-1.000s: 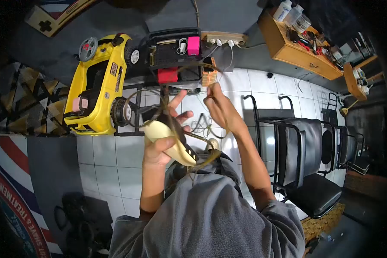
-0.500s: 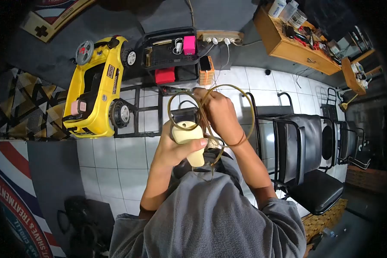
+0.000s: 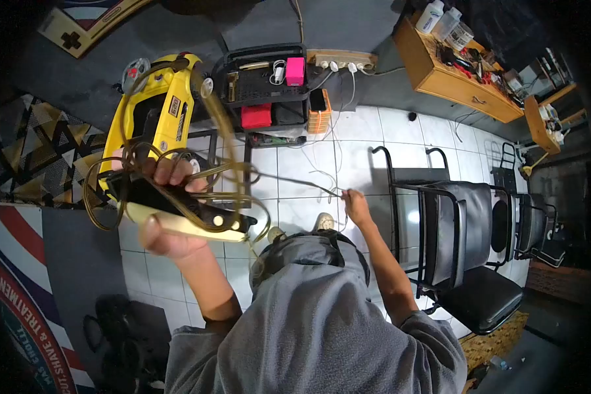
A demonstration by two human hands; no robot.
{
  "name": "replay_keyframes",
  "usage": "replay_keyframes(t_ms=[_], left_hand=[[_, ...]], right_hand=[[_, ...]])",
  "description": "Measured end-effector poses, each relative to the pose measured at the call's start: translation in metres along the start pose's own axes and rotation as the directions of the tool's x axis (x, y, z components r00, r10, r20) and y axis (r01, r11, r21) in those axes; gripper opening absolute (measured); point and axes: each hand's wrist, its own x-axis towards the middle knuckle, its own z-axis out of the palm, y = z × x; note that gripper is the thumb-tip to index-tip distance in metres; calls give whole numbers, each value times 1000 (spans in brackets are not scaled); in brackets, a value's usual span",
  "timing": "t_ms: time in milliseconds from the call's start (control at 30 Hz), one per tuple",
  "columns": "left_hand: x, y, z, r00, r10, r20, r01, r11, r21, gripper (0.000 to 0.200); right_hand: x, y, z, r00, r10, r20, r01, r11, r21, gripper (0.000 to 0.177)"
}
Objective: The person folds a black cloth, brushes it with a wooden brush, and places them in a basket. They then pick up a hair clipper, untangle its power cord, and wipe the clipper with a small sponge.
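The left hand (image 3: 167, 244) is closed around a cream and black hair clipper (image 3: 184, 213), held out sideways in front of a yellow toy car (image 3: 154, 108). Its olive cord (image 3: 289, 178) loops loosely around the clipper. The right hand (image 3: 356, 205) pinches the cord's stretched end above the tiled floor (image 3: 295, 154).

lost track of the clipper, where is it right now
In the head view the clipper is at the left, gripped in the left hand just below the yellow toy car, its cord stretched across to the right hand.
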Motion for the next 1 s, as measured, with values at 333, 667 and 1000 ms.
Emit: replay_keyframes(t_ms=[333, 667, 1000], left_hand=[[-22, -45, -12, 938, -331, -101, 341, 840, 421, 82], [-24, -70, 3, 789, -613, 44, 569, 755, 325, 80], [-26, -54, -19, 634, -762, 131, 604, 594, 530, 73]], right_hand=[[51, -192, -104, 990, 39, -135, 5, 951, 309, 40], [46, -264, -134, 946, -320, -45, 296, 801, 521, 15], [44, -268, -136, 981, -172, 92, 112, 883, 456, 11]])
